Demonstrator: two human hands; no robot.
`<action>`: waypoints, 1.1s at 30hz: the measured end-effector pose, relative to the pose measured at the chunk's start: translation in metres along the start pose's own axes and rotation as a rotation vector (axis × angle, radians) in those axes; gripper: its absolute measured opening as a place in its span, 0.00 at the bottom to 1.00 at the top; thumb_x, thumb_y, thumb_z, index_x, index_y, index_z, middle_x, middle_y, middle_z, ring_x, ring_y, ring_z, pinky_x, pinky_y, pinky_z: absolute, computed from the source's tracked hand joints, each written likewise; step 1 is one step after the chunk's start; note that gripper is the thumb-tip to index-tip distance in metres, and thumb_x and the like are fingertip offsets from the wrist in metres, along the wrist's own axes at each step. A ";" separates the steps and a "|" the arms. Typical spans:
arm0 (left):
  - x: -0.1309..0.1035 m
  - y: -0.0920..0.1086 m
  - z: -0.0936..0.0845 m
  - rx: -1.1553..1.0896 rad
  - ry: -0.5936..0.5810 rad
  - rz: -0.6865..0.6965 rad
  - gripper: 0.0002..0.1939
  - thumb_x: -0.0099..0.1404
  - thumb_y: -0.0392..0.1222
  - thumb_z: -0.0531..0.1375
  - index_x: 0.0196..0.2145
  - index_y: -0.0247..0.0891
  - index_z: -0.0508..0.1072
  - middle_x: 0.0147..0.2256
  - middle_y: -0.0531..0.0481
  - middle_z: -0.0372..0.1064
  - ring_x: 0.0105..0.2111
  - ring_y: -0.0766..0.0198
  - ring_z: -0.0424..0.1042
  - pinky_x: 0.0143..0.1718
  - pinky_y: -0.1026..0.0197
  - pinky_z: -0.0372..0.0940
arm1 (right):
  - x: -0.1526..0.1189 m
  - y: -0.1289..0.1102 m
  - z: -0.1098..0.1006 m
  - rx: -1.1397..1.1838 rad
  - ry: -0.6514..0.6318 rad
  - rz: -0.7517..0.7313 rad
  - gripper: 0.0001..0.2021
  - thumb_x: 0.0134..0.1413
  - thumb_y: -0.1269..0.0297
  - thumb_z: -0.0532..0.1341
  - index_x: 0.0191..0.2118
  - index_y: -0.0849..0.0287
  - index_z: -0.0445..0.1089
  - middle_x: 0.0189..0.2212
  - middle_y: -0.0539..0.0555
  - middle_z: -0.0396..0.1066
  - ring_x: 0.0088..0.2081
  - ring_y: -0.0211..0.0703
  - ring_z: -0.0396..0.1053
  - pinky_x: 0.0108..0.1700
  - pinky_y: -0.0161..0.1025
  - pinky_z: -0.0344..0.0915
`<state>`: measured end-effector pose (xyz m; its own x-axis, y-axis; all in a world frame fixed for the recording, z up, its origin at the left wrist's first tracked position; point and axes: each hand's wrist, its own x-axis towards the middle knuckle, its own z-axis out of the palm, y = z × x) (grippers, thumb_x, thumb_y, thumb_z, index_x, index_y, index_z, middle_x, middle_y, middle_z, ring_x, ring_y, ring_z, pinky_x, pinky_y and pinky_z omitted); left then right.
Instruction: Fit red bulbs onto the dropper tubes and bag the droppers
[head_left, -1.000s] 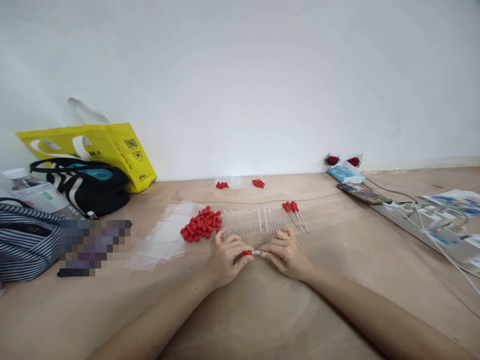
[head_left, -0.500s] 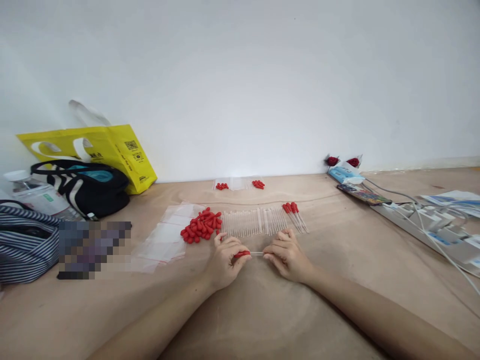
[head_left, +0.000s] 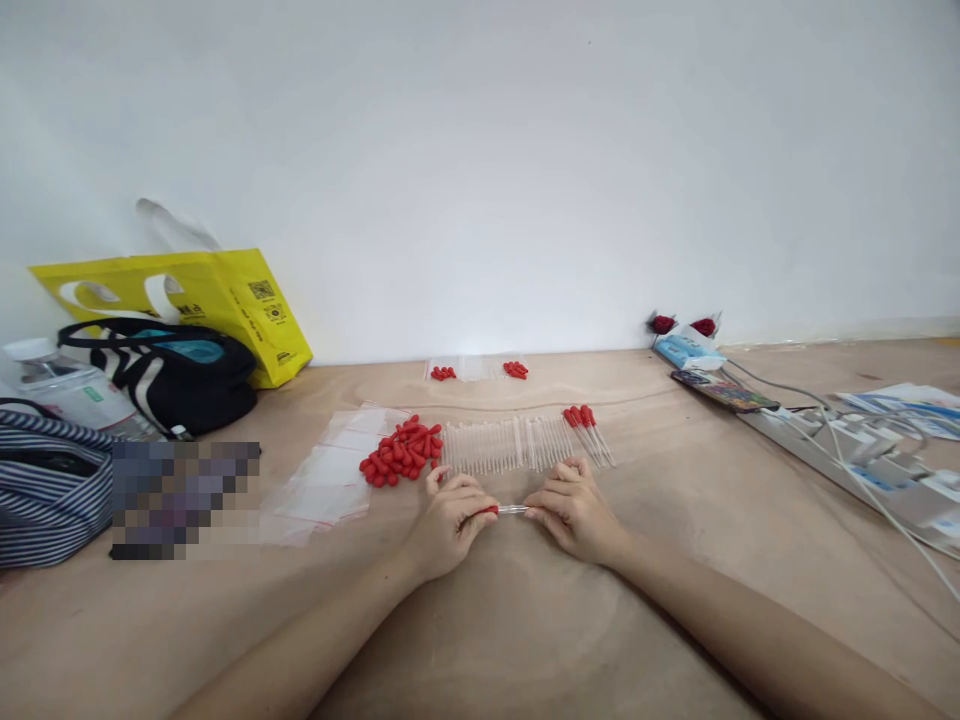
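Note:
My left hand point(head_left: 448, 522) is closed on a red rubber dropper bulb point(head_left: 491, 510), only its tip showing past the fingers. My right hand point(head_left: 571, 512) pinches a clear glass dropper tube point(head_left: 513, 509), which spans level between both hands and meets the bulb's mouth. Just beyond my hands lies a row of bare glass tubes point(head_left: 487, 447). At its right end are a few droppers with red bulbs fitted point(head_left: 589, 432). A heap of loose red bulbs point(head_left: 401, 452) sits left of the row, beside my left hand.
Clear zip bags point(head_left: 337, 470) lie left of the heap. Small bags with red bulbs point(head_left: 480, 368) rest near the wall. A yellow bag point(head_left: 277, 330), black bag point(head_left: 217, 385) and striped bag point(head_left: 52, 500) stand left. On the right are a power strip point(head_left: 847, 475) with cables and a phone point(head_left: 724, 390).
My left fingers now cover more of the bulb, leaving only its tip showing. Both hands have otherwise stayed nearly in place.

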<state>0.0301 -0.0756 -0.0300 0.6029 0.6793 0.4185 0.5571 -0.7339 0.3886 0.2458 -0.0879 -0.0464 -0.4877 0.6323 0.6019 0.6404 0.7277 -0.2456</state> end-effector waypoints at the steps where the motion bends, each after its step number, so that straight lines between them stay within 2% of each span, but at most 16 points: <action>1: 0.000 0.000 0.000 0.007 -0.011 -0.012 0.06 0.62 0.37 0.53 0.31 0.43 0.70 0.29 0.56 0.73 0.37 0.62 0.67 0.49 0.49 0.37 | 0.000 -0.001 0.000 -0.017 -0.002 -0.002 0.08 0.55 0.63 0.55 0.33 0.56 0.71 0.24 0.49 0.69 0.31 0.38 0.57 0.42 0.43 0.45; 5: 0.000 -0.003 -0.002 0.076 -0.037 -0.056 0.09 0.64 0.39 0.51 0.38 0.46 0.70 0.36 0.55 0.73 0.41 0.61 0.65 0.51 0.47 0.36 | 0.002 -0.001 -0.001 -0.090 0.016 -0.005 0.08 0.54 0.63 0.55 0.32 0.54 0.72 0.25 0.50 0.70 0.31 0.39 0.57 0.41 0.42 0.45; 8: 0.000 -0.010 -0.004 0.170 0.039 -0.111 0.18 0.62 0.44 0.53 0.50 0.47 0.62 0.47 0.49 0.66 0.47 0.56 0.61 0.51 0.46 0.39 | 0.004 0.008 -0.006 -0.150 0.065 0.087 0.10 0.54 0.63 0.54 0.31 0.55 0.72 0.24 0.51 0.70 0.31 0.40 0.58 0.40 0.42 0.44; 10: -0.002 -0.016 -0.007 0.237 0.123 -0.175 0.25 0.59 0.48 0.55 0.54 0.44 0.59 0.49 0.45 0.63 0.49 0.53 0.59 0.51 0.47 0.43 | 0.005 0.020 -0.011 -0.209 0.133 0.260 0.11 0.54 0.63 0.53 0.29 0.56 0.73 0.25 0.52 0.71 0.32 0.40 0.60 0.40 0.42 0.44; 11: -0.002 -0.020 -0.008 0.271 0.165 -0.206 0.25 0.58 0.48 0.56 0.53 0.43 0.60 0.48 0.45 0.64 0.49 0.53 0.59 0.50 0.47 0.44 | 0.006 0.027 -0.014 -0.246 0.170 0.377 0.12 0.54 0.62 0.53 0.28 0.56 0.73 0.25 0.52 0.71 0.32 0.41 0.60 0.40 0.42 0.44; 14: -0.003 -0.030 -0.010 0.362 0.245 -0.262 0.17 0.58 0.46 0.56 0.46 0.44 0.66 0.44 0.46 0.66 0.48 0.53 0.60 0.50 0.47 0.46 | 0.009 0.047 -0.021 -0.357 0.229 0.716 0.13 0.52 0.60 0.53 0.26 0.56 0.73 0.25 0.52 0.72 0.33 0.43 0.62 0.40 0.42 0.44; 17: -0.004 -0.034 -0.010 0.414 0.258 -0.288 0.10 0.57 0.43 0.57 0.39 0.45 0.70 0.43 0.47 0.67 0.47 0.54 0.61 0.49 0.46 0.46 | 0.014 0.059 -0.021 -0.425 0.161 0.890 0.14 0.49 0.58 0.53 0.24 0.57 0.72 0.24 0.53 0.72 0.34 0.45 0.64 0.41 0.43 0.44; 22: -0.003 -0.031 -0.010 0.456 0.246 -0.313 0.09 0.55 0.42 0.58 0.37 0.45 0.71 0.43 0.47 0.67 0.46 0.53 0.61 0.48 0.45 0.46 | 0.022 0.063 -0.012 -0.473 0.016 0.986 0.14 0.48 0.60 0.52 0.25 0.58 0.72 0.26 0.56 0.73 0.36 0.49 0.65 0.42 0.45 0.45; 27: -0.002 -0.032 -0.014 0.502 0.220 -0.344 0.11 0.54 0.44 0.60 0.37 0.44 0.70 0.42 0.48 0.67 0.45 0.54 0.61 0.46 0.47 0.47 | 0.026 0.063 -0.011 -0.475 -0.065 1.019 0.14 0.48 0.59 0.51 0.27 0.58 0.72 0.29 0.57 0.73 0.38 0.49 0.66 0.44 0.46 0.46; 33: -0.004 -0.035 -0.019 0.544 0.214 -0.383 0.09 0.53 0.47 0.60 0.31 0.42 0.68 0.38 0.49 0.67 0.41 0.55 0.62 0.44 0.50 0.49 | 0.026 0.061 -0.011 -0.478 -0.106 1.011 0.15 0.49 0.59 0.50 0.26 0.57 0.73 0.29 0.57 0.73 0.37 0.50 0.68 0.43 0.47 0.48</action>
<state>-0.0025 -0.0520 -0.0297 0.2118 0.8347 0.5084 0.9487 -0.3005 0.0982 0.2787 -0.0302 -0.0369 0.3514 0.9106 0.2177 0.9212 -0.2949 -0.2537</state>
